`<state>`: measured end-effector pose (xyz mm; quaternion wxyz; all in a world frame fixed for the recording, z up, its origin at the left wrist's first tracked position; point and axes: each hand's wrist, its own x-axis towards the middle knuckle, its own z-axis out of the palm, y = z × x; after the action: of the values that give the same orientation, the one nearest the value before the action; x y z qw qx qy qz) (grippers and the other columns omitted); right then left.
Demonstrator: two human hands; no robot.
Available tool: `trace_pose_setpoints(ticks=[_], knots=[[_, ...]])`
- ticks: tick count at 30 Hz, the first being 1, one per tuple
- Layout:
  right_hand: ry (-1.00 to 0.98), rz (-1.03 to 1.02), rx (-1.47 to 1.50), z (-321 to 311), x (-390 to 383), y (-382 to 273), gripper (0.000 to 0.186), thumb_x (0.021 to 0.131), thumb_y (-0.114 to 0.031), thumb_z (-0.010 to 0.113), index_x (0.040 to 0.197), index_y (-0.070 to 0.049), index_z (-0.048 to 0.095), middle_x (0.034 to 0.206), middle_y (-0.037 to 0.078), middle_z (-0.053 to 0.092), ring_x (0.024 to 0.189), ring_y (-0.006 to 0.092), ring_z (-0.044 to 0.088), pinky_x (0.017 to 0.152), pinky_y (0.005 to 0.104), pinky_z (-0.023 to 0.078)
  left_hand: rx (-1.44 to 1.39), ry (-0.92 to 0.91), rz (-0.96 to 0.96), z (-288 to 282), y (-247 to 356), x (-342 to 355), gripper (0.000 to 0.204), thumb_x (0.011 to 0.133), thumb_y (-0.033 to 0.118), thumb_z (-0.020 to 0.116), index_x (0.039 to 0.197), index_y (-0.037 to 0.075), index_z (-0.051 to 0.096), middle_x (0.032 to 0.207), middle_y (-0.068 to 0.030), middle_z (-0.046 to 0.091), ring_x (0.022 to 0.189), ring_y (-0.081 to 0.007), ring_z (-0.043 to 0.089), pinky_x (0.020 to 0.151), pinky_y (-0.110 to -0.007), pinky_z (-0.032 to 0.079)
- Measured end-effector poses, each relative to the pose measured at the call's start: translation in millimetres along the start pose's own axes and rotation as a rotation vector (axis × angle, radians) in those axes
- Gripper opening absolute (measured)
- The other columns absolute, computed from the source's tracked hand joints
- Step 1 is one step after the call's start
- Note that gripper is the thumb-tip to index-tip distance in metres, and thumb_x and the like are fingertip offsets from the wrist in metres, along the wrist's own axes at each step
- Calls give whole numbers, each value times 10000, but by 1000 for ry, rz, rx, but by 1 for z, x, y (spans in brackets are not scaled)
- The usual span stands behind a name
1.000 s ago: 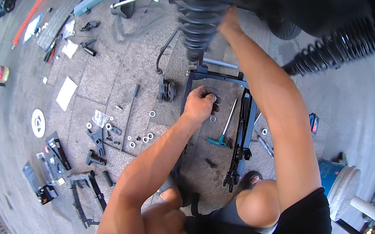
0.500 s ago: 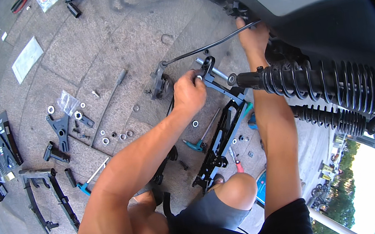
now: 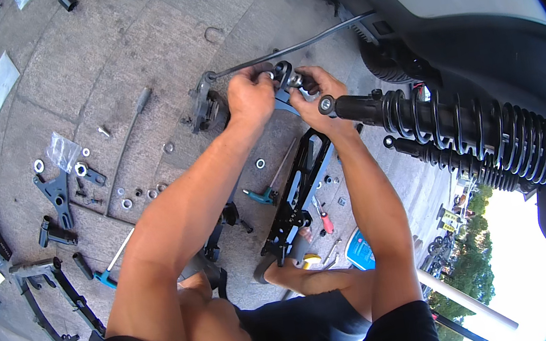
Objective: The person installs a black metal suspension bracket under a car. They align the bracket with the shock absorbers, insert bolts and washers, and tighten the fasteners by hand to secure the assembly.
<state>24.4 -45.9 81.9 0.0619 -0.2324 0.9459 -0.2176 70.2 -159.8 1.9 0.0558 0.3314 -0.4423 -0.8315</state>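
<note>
In front of me stands a long black swingarm frame [image 3: 301,184], its upper end between my hands. My left hand [image 3: 251,100] is closed round that end from the left, its thumb beside a small metal fitting. Across from it, the fingers of my right hand [image 3: 322,97] pinch a small silver-and-black round part [image 3: 294,80] against the frame's end; my fingers hide much of it. A brake caliper [image 3: 211,109] on a black hose [image 3: 291,49] hangs just left of my left hand. Right of my right hand, a black coil-spring shock absorber [image 3: 462,123] reaches out from the vehicle.
The vehicle's dark bodywork [image 3: 464,39] overhangs the upper right, with a second shock absorber [image 3: 439,160] below the first. On the paving lie a teal-handled hex key [image 3: 264,195], a red-handled screwdriver [image 3: 326,223], a black bracket [image 3: 58,197], another black frame [image 3: 70,293] and several washers.
My right hand has come down from under the vehicle to the swingarm's upper end, now pinching a small round part. My left hand stays on that end. The view has shifted.
</note>
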Motion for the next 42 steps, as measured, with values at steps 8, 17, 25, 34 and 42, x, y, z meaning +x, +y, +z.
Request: trace_pose_setpoints(ticks=[8, 17, 25, 34, 42], knots=[[-5, 169, 527, 20, 8, 26, 312, 800, -46, 661, 1106, -3, 614, 902, 55, 642, 792, 110, 603, 709, 248, 494, 317, -22, 57, -14, 2, 13, 247, 883, 100, 553, 1070, 22, 694, 908, -160, 711, 846, -255, 688, 787, -346, 520], [-3, 220, 391, 25, 24, 55, 361, 813, -58, 703, 1147, 18, 588, 980, 79, 647, 845, 127, 619, 764, 251, 509, 459, -11, 119, -4, 14, 27, 263, 902, 169, 569, 1121, 67, 672, 992, -140, 709, 908, -239, 681, 807, -345, 520], [50, 271, 594, 22, 11, 77, 350, 829, -28, 685, 1165, 0, 593, 991, 53, 642, 879, 115, 601, 799, 244, 490, 630, -88, 130, 8, 8, 45, 244, 816, 108, 581, 1022, 48, 698, 1006, -212, 676, 985, -364, 644, 877, -414, 507], [54, 338, 539, 22, 7, 80, 353, 831, -6, 668, 1177, 9, 599, 984, 57, 645, 868, 106, 604, 799, 239, 486, 593, -117, 159, 9, -8, 49, 200, 775, 89, 616, 952, 16, 672, 954, -244, 659, 936, -416, 631, 827, -462, 512], [44, 366, 589, 24, 9, 78, 376, 802, 36, 662, 1171, 24, 590, 1025, 85, 636, 919, 135, 612, 811, 248, 496, 600, -174, 223, 10, -12, 49, 173, 785, 101, 605, 936, 64, 680, 868, -219, 668, 852, -409, 646, 761, -464, 519]])
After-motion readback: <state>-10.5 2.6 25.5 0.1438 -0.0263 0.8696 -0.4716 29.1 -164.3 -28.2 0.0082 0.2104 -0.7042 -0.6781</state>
